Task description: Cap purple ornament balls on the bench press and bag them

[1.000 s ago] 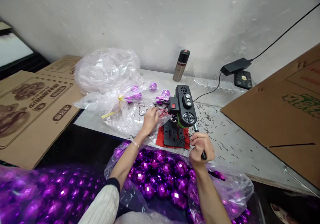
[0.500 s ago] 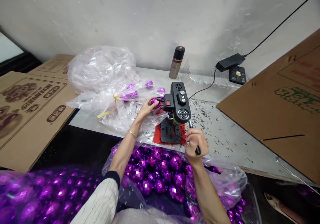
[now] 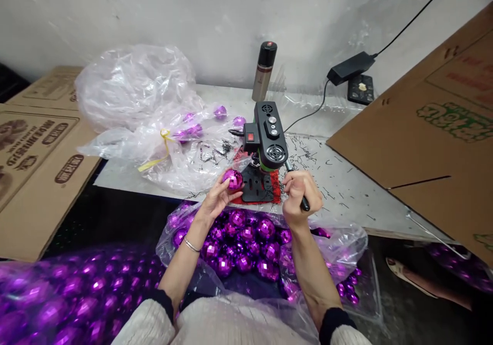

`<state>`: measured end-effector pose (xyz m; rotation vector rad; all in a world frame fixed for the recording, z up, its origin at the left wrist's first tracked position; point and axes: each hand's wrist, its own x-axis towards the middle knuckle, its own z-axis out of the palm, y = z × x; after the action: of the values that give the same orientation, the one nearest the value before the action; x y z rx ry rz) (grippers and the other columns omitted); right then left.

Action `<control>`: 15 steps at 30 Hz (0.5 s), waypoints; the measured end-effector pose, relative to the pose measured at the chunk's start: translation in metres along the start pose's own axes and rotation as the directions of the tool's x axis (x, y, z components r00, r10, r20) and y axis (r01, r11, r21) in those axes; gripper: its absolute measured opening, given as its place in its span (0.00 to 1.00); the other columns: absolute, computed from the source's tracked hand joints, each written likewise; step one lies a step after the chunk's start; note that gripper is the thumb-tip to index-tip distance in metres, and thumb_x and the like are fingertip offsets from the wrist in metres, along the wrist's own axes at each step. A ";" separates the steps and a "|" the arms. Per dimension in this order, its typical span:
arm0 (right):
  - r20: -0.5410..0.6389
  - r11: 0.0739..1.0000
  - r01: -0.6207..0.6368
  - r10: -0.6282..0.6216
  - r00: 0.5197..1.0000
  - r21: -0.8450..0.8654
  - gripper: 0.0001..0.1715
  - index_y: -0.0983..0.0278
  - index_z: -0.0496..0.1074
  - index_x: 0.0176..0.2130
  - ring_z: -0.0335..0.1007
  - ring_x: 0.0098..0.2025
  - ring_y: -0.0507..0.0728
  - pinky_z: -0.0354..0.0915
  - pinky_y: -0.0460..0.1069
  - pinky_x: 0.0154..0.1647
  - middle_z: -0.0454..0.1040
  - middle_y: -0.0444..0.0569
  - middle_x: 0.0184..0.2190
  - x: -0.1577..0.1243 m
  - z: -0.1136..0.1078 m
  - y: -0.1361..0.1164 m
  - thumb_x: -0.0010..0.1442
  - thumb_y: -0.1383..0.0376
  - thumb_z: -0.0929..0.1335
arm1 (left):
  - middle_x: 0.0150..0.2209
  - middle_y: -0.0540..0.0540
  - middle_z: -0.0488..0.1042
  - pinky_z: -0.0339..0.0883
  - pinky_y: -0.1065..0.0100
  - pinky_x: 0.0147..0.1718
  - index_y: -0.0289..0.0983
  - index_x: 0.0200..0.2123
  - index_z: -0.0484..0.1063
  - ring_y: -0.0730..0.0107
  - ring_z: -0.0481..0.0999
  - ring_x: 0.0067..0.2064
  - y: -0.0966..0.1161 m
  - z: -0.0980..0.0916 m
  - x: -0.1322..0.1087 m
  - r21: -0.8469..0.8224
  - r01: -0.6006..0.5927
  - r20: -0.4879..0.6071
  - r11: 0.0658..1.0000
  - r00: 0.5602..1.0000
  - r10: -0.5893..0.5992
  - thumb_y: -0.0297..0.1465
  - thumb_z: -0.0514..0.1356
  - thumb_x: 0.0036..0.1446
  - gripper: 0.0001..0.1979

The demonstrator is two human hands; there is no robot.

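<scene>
On the pale worktop (image 3: pixel 341 180) stands a black bench-top lever press (image 3: pixel 269 132), its handle (image 3: pixel 305 205) clasped by the fisted right hand (image 3: pixel 302 193), while the left hand (image 3: pixel 216 197) holds in thumb and fingertips, just left of the slotted base plate (image 3: pixel 258 196), a round, glossy, metallic-purple bauble (image 3: pixel 233 179) with mirror-like facets.

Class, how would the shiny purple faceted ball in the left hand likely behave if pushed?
The shiny purple faceted ball would probably roll, being round, though its small flat facets might slow it. Its glossy surface looks likely slippery.
</scene>
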<state>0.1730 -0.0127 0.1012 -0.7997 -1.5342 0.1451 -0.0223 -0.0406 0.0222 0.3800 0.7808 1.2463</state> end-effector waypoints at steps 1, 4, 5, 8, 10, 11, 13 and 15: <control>-0.001 1.000 0.004 -0.004 1.000 -0.002 0.20 0.61 0.64 0.24 0.68 0.27 0.52 0.60 0.50 0.28 0.68 0.43 0.22 -0.001 0.000 0.000 0.68 0.69 0.62 | 0.49 0.47 0.80 0.80 0.64 0.46 0.47 0.64 0.65 0.64 0.83 0.48 0.001 -0.001 -0.001 -0.050 -0.012 -0.017 0.999 1.000 0.011 0.34 0.66 0.60 0.29; -0.010 1.000 0.003 -0.003 1.000 -0.014 0.20 0.61 0.64 0.24 0.68 0.27 0.52 0.60 0.50 0.28 0.68 0.43 0.22 -0.002 0.000 0.001 0.69 0.69 0.62 | 0.52 0.45 0.79 0.80 0.61 0.48 0.44 0.61 0.69 0.63 0.82 0.50 0.005 -0.005 -0.004 -0.140 -0.050 -0.061 0.989 0.997 0.042 0.36 0.62 0.64 0.22; -0.012 1.000 -0.001 0.001 1.000 -0.018 0.20 0.61 0.64 0.24 0.68 0.27 0.52 0.60 0.49 0.28 0.68 0.43 0.22 -0.002 0.001 0.000 0.69 0.68 0.62 | 0.53 0.44 0.79 0.80 0.60 0.49 0.43 0.60 0.70 0.63 0.82 0.50 0.006 -0.006 -0.003 -0.134 -0.058 -0.071 0.989 0.996 0.049 0.36 0.62 0.64 0.21; -0.018 1.000 -0.014 0.014 1.000 -0.012 0.21 0.61 0.63 0.24 0.68 0.27 0.51 0.60 0.49 0.28 0.69 0.43 0.22 0.000 0.001 -0.002 0.69 0.68 0.61 | 0.55 0.44 0.78 0.77 0.57 0.53 0.44 0.59 0.71 0.61 0.81 0.52 0.006 -0.007 0.001 -0.014 -0.062 -0.096 0.998 0.993 0.061 0.34 0.64 0.62 0.22; -0.017 1.000 -0.022 0.022 1.000 -0.008 0.21 0.61 0.63 0.24 0.68 0.26 0.51 0.61 0.49 0.28 0.69 0.43 0.22 0.002 0.001 -0.004 0.70 0.68 0.61 | 0.56 0.44 0.77 0.76 0.56 0.55 0.44 0.60 0.70 0.61 0.80 0.53 0.001 -0.007 0.006 0.097 -0.065 -0.114 0.993 0.991 0.076 0.35 0.67 0.60 0.25; -0.014 1.000 -0.027 0.027 1.000 -0.009 0.21 0.61 0.63 0.24 0.67 0.26 0.51 0.61 0.49 0.28 0.68 0.43 0.22 0.003 0.001 -0.005 0.70 0.67 0.61 | 0.56 0.44 0.78 0.75 0.56 0.56 0.43 0.60 0.71 0.61 0.80 0.53 -0.003 -0.006 0.009 0.151 -0.070 -0.120 0.986 0.989 0.088 0.37 0.68 0.59 0.26; -0.006 0.999 -0.046 0.046 0.999 -0.010 0.21 0.61 0.63 0.24 0.67 0.26 0.51 0.61 0.49 0.27 0.68 0.43 0.22 0.006 0.001 -0.007 0.70 0.67 0.61 | 0.54 0.41 0.78 0.75 0.57 0.55 0.40 0.57 0.72 0.59 0.79 0.53 -0.012 -0.006 0.015 0.252 -0.089 -0.121 0.964 0.985 0.123 0.41 0.70 0.55 0.28; 0.002 0.998 -0.070 0.070 0.998 0.001 0.21 0.61 0.64 0.24 0.67 0.26 0.51 0.62 0.49 0.28 0.67 0.43 0.23 0.010 0.001 -0.008 0.70 0.67 0.61 | 0.53 0.39 0.79 0.76 0.57 0.52 0.37 0.54 0.74 0.57 0.79 0.53 -0.020 -0.006 0.022 0.343 -0.108 -0.124 0.933 0.980 0.159 0.47 0.72 0.51 0.31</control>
<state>0.1694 -0.0126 0.1140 -0.8529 -1.5084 0.1978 -0.0104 -0.0270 -0.0024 0.6307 1.1179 1.2799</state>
